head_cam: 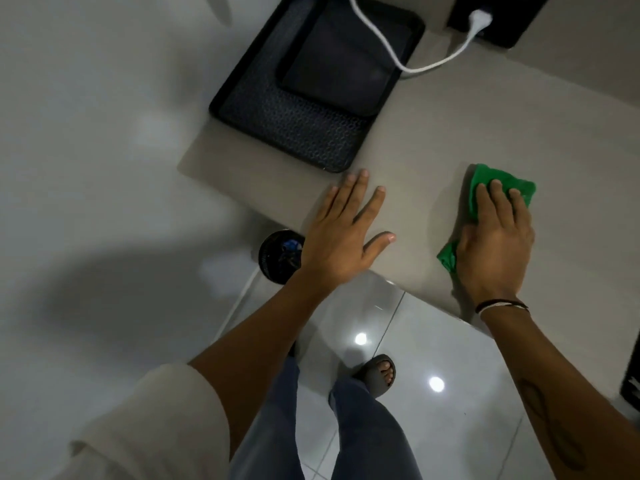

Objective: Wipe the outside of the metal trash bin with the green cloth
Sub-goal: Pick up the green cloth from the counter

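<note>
The green cloth (498, 183) lies bunched on the beige countertop (433, 133), and my right hand (495, 244) presses down on it, fingers over the cloth. My left hand (341, 233) rests flat on the counter's front edge, fingers spread, holding nothing. Below the counter, on the floor at the left, stands the dark mesh metal trash bin (277, 258). My left hand covers part of it, and some blue rubbish shows inside.
A black tray (294, 133) with a dark flat item on it sits at the counter's back left. A white cable (398, 60) runs to a black device (498, 19) at the back. Glossy floor tiles (433, 341) and my sandalled foot (377, 374) lie below.
</note>
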### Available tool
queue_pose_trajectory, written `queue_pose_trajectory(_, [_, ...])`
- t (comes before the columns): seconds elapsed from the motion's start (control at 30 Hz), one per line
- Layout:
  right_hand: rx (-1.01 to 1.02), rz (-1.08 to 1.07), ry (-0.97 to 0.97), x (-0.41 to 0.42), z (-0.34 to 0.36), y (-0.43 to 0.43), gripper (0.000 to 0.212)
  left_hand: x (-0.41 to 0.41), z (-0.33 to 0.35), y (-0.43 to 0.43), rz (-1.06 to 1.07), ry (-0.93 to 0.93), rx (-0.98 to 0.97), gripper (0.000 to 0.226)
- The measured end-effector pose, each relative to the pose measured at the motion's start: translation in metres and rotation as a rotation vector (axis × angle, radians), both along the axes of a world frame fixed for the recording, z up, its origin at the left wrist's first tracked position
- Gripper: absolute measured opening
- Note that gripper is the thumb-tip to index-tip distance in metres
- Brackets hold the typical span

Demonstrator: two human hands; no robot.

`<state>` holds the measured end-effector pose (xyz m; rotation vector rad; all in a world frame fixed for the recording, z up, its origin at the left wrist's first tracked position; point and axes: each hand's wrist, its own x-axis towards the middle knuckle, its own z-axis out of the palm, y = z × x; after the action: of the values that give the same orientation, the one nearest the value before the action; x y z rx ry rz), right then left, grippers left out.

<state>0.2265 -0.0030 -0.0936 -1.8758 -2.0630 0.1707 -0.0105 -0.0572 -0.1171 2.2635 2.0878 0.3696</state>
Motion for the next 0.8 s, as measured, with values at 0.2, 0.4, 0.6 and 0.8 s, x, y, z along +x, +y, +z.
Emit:
queue_pose_trajectory(0.2, [0.016, 0.266, 0.085, -0.027, -0.005, -0.051, 0.058, -0.014, -0.014, -0.071, 0.153, -0.027, 0.045, 0.069])
queue_pose_trajectory(0.4, [0.092, 0.538, 0.175, -0.088, -0.018, -0.144, 0.058, -0.050, -0.051, -0.138, 0.200, -0.114, -0.024, 0.074])
queue_pose_trajectory(0.6, [0.030, 0.591, 0.178, -0.114, -0.113, -0.203, 0.056, -0.112, -0.128, -0.203, 0.273, -0.133, -0.238, 0.082])
queue_pose_trajectory(0.8, [-0.041, 0.520, 0.152, -0.112, -0.247, -0.218, 0.051, -0.146, -0.241, -0.227, 0.244, -0.086, -0.349, 0.081])
